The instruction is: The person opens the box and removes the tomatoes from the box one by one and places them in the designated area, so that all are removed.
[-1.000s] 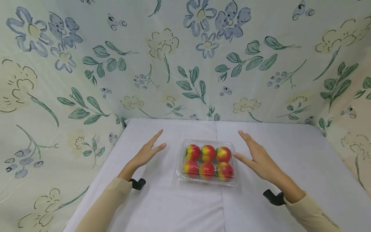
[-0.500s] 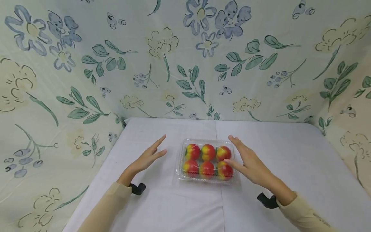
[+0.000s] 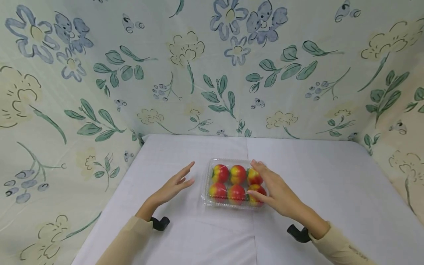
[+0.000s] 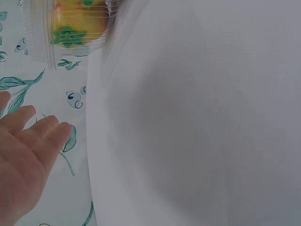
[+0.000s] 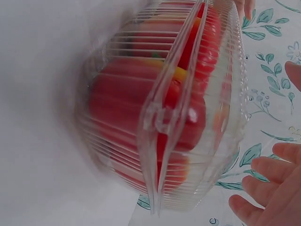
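A clear plastic clamshell box [image 3: 228,206] holding several red-and-yellow fruits [image 3: 236,194], peach-like in shape, lies on the white cloth. My left hand [image 3: 169,188] hovers a little left of it, fingers extended and thumb apart. From the right, my right hand [image 3: 281,195] reaches over the box's right side with straight fingers, hiding part of that edge in the head view. Up close in the right wrist view, the ribbed box [image 5: 162,120] shows its lid and base meeting at a rim with a small catch. The left wrist view catches the box's ribbed corner [image 4: 42,28] and green leaf marks.
White cloth [image 3: 185,235] covers the table, with a seam running front to back near the middle. Floral fabric [image 3: 185,92] hangs behind and at both sides. Black wrist mounts [image 3: 299,233] stick out below each sleeve.
My right hand has moved left, from beside the box to over its right side. My left hand has shifted slightly right towards the box. The box has stayed put.
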`<control>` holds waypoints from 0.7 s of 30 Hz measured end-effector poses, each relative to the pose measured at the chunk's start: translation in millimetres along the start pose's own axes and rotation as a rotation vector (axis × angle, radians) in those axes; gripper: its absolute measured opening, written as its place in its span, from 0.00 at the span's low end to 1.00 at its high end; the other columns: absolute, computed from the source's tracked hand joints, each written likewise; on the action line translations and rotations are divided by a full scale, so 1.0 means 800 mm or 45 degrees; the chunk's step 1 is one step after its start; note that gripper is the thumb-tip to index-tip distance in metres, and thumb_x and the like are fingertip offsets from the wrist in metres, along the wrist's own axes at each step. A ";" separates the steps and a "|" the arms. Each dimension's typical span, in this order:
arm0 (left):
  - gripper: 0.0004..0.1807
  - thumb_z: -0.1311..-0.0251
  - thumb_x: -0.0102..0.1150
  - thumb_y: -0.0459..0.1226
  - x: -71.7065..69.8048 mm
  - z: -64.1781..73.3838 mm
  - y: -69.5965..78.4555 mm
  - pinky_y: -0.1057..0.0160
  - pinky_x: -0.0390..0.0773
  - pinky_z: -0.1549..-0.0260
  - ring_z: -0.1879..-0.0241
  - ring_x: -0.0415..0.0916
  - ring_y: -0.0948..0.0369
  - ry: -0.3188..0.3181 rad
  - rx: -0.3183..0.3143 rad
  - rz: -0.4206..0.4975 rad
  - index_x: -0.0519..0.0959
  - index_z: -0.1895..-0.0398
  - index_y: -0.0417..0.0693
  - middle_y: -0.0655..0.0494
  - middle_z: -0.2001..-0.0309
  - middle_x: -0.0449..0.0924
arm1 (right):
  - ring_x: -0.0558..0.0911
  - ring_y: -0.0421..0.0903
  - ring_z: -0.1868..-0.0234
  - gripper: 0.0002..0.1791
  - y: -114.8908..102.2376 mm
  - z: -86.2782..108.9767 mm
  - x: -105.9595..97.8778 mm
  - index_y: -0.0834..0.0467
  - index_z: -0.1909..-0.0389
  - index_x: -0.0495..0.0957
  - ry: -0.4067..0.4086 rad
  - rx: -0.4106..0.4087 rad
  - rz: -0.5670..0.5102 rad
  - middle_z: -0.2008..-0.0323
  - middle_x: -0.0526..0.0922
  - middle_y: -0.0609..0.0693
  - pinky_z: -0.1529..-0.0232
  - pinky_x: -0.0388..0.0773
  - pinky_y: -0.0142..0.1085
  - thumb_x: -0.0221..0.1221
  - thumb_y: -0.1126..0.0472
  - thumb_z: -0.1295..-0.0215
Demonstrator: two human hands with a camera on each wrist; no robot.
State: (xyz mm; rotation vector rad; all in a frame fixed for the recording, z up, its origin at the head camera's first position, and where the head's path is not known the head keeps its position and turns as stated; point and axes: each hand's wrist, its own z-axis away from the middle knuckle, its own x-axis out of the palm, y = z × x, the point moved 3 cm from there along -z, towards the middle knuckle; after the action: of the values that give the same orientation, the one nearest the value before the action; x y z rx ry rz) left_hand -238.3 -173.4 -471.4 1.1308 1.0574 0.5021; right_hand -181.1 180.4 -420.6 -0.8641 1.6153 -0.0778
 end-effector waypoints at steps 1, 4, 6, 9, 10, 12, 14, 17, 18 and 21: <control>0.37 0.27 0.52 0.50 0.001 0.001 -0.001 0.41 0.49 0.28 0.23 0.43 0.50 -0.005 0.000 0.011 0.48 0.20 0.68 0.57 0.21 0.43 | 0.57 0.58 0.25 0.51 -0.001 0.000 0.001 0.48 0.20 0.50 0.003 -0.011 0.004 0.24 0.58 0.54 0.35 0.59 0.69 0.66 0.41 0.38; 0.38 0.28 0.53 0.50 0.005 0.004 -0.003 0.41 0.49 0.28 0.23 0.44 0.51 -0.017 -0.018 0.031 0.48 0.20 0.68 0.57 0.21 0.43 | 0.57 0.58 0.25 0.50 -0.005 0.002 0.005 0.52 0.21 0.53 -0.005 -0.025 0.021 0.24 0.58 0.54 0.34 0.59 0.67 0.64 0.38 0.38; 0.39 0.29 0.54 0.51 0.008 0.007 -0.005 0.42 0.50 0.28 0.23 0.44 0.51 -0.027 -0.036 0.041 0.48 0.20 0.69 0.58 0.21 0.44 | 0.58 0.58 0.25 0.50 -0.006 0.002 0.009 0.54 0.22 0.54 -0.009 -0.030 0.032 0.25 0.58 0.54 0.34 0.60 0.66 0.62 0.36 0.37; 0.39 0.29 0.54 0.50 0.011 0.009 -0.007 0.42 0.50 0.28 0.23 0.45 0.51 -0.049 -0.040 0.052 0.48 0.20 0.69 0.57 0.21 0.44 | 0.58 0.58 0.26 0.50 -0.008 0.004 0.014 0.51 0.21 0.52 -0.016 -0.031 0.060 0.25 0.58 0.55 0.34 0.62 0.65 0.61 0.34 0.37; 0.39 0.28 0.54 0.49 0.012 0.009 -0.008 0.43 0.50 0.28 0.23 0.45 0.51 -0.055 -0.037 0.059 0.48 0.20 0.69 0.57 0.21 0.45 | 0.58 0.57 0.26 0.50 -0.009 0.004 0.015 0.50 0.21 0.51 -0.016 -0.034 0.070 0.25 0.58 0.55 0.34 0.62 0.65 0.61 0.34 0.37; 0.39 0.28 0.55 0.46 0.014 0.010 -0.010 0.43 0.51 0.28 0.23 0.46 0.52 -0.068 -0.022 0.067 0.47 0.20 0.68 0.58 0.21 0.45 | 0.58 0.56 0.25 0.51 -0.010 0.005 0.018 0.48 0.20 0.50 -0.019 -0.040 0.091 0.25 0.58 0.55 0.34 0.63 0.63 0.62 0.34 0.37; 0.40 0.28 0.56 0.43 0.015 0.010 -0.011 0.44 0.52 0.28 0.23 0.46 0.52 -0.081 -0.008 0.071 0.47 0.20 0.67 0.59 0.21 0.45 | 0.58 0.56 0.25 0.51 -0.011 0.006 0.020 0.48 0.20 0.50 -0.022 -0.049 0.104 0.25 0.59 0.55 0.34 0.63 0.63 0.63 0.35 0.38; 0.41 0.29 0.57 0.43 0.017 0.012 -0.012 0.46 0.53 0.28 0.24 0.47 0.52 -0.096 0.010 0.070 0.47 0.19 0.66 0.62 0.21 0.45 | 0.59 0.56 0.26 0.51 -0.012 0.008 0.024 0.50 0.21 0.51 -0.031 -0.060 0.113 0.25 0.60 0.55 0.34 0.63 0.62 0.65 0.37 0.38; 0.42 0.30 0.58 0.43 0.018 0.013 -0.012 0.46 0.54 0.28 0.24 0.46 0.51 -0.102 0.015 0.075 0.47 0.20 0.66 0.62 0.21 0.44 | 0.59 0.57 0.26 0.51 -0.013 0.008 0.025 0.50 0.21 0.52 -0.036 -0.066 0.113 0.25 0.60 0.55 0.34 0.63 0.62 0.65 0.38 0.39; 0.42 0.30 0.58 0.42 0.021 0.015 -0.014 0.44 0.55 0.29 0.24 0.46 0.48 -0.114 0.038 0.096 0.47 0.19 0.64 0.58 0.20 0.43 | 0.59 0.57 0.26 0.51 -0.014 0.008 0.029 0.52 0.22 0.54 -0.041 -0.094 0.130 0.25 0.59 0.55 0.35 0.65 0.62 0.65 0.38 0.39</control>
State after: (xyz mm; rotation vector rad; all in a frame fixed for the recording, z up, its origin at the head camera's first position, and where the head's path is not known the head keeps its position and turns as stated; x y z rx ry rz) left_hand -222.4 -170.5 -487.8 1.2122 0.9497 0.4919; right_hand -169.2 161.6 -435.9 -0.8333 1.6375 0.0680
